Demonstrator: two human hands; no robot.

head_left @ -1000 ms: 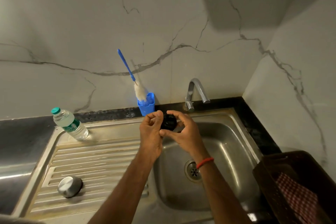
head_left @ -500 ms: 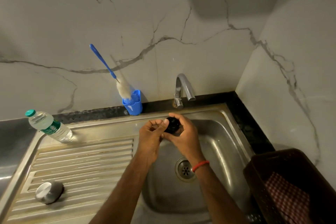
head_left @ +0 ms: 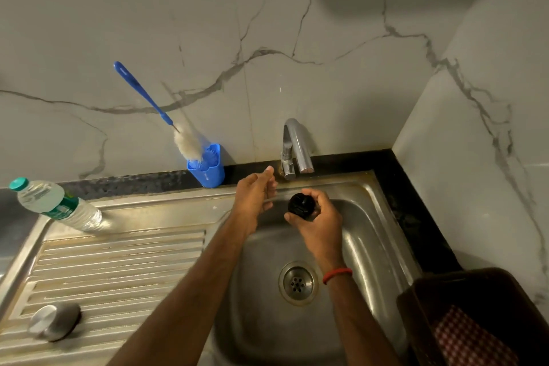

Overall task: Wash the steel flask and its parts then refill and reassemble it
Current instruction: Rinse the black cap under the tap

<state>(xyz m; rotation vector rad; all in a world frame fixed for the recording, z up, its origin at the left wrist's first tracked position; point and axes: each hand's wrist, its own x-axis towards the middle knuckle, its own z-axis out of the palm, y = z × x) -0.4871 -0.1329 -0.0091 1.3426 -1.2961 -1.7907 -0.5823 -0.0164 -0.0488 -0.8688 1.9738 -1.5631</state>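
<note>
The right hand [head_left: 319, 226] holds the black stopper [head_left: 301, 205] over the sink basin [head_left: 371, 246], its grip curled round the stopper's rim with the top face turned up, a little below and in front of the tap [head_left: 295, 145]. The left hand [head_left: 255, 196] carries nothing; its grip is loose and wide, with the fingers stretched toward the tap's valve [head_left: 287, 168] but not yet on it. No water shows at the spout, so the step in hand looks like opening the tap to rinse the stopper. To do it well, turn the valve gently so the stream does not spatter, bring the stopper squarely under the spout and rotate it so water reaches its grooves and threads. Keep it pinched by the rim above the drain [head_left: 298, 282], since a wet part slips easily. 1 steel cap [head_left: 55, 321] lies apart on the drainboard [head_left: 118, 270]; the flask body is out of view.
</note>
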